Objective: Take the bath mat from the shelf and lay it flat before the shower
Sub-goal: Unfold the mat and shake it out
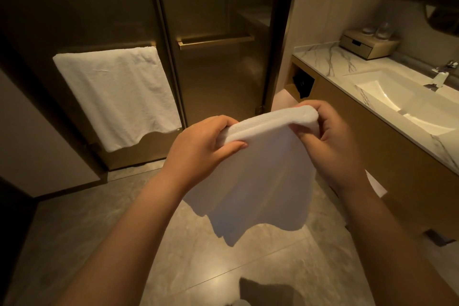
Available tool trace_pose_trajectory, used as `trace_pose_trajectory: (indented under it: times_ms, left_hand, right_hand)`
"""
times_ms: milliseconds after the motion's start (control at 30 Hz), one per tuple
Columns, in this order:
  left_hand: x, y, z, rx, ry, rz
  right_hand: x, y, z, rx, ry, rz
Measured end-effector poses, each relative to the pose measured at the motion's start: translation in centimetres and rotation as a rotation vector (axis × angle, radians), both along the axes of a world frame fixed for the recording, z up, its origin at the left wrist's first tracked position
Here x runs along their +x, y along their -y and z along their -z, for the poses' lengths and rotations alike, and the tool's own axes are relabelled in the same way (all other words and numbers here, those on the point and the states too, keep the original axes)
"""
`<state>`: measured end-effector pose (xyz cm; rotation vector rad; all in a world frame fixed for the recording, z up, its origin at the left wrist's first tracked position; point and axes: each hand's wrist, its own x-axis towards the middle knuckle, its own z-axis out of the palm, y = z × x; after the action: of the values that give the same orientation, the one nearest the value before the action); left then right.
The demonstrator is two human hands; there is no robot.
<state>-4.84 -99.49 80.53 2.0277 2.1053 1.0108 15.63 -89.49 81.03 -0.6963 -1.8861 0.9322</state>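
Note:
A white bath mat (258,181) hangs in the air over the floor, partly unfolded, its folded top edge bunched between both hands. My left hand (198,146) grips the left end of that edge with thumb on the near side. My right hand (332,141) pinches the right end. The mat's lower edge dangles loose above the tiles. The glass shower doors (216,62) with a bronze frame stand straight ahead, shut.
A white towel (116,97) hangs on the bar of the left glass door. A marble vanity (330,62) with a sink (397,99) runs along the right. An open shelf niche (301,82) sits in the vanity's end. Grey floor tiles (99,218) lie below.

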Motion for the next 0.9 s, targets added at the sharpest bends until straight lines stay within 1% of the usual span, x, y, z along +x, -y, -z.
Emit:
trace_pose_trajectory:
  times_ms: [133, 233, 300, 433, 500, 533, 600, 667, 800, 900]
  left_hand:
    - [-0.8, 0.4, 0.6, -0.097, 0.01, -0.014]
    - [-0.6, 0.4, 0.9, -0.07, 0.026, -0.021]
    - [-0.1, 0.0, 0.8, -0.05, 0.038, -0.026]
    - [0.8, -0.7, 0.2, -0.013, 0.041, -0.024]
    - [1.3, -1.0, -0.1, -0.011, 0.033, -0.007]
    - [1.5, -1.2, -0.2, -0.014, 0.025, 0.002]
    - [1.7, -1.3, -0.4, -0.018, 0.015, 0.009]
    - [1.5, -1.3, -0.5, -0.018, 0.03, 0.005]
    - [0.0, -0.8, -1.0, -0.037, 0.016, 0.001]
    - [-0.8, -0.4, -0.9, -0.075, -0.016, 0.01]
  right_hand:
    - [0.6, -0.8, -0.2, -0.002, -0.033, 0.078]
    - [1.2, -1.2, -0.2, 0.002, 0.016, 0.128]
    - [1.6, -1.3, -0.5, 0.062, 0.134, 0.165]
    - [2.5, -1.6, -1.0, 0.31, 0.45, 0.205]
    - [2.5, -1.5, -0.8, 0.381, 0.537, 0.184]
    - [2.3, -1.4, -0.6, 0.384, 0.559, 0.157]
    - [1.6, -1.4, 0.0, 0.37, 0.566, 0.107]
    - [0.7, -1.4, 0.9, 0.387, 0.548, 0.106]
    - [-0.5, -1.5, 1.6, 0.463, 0.462, 0.226]
    - [-1.4, -1.8, 1.2, 0.48, 0.414, 0.263]
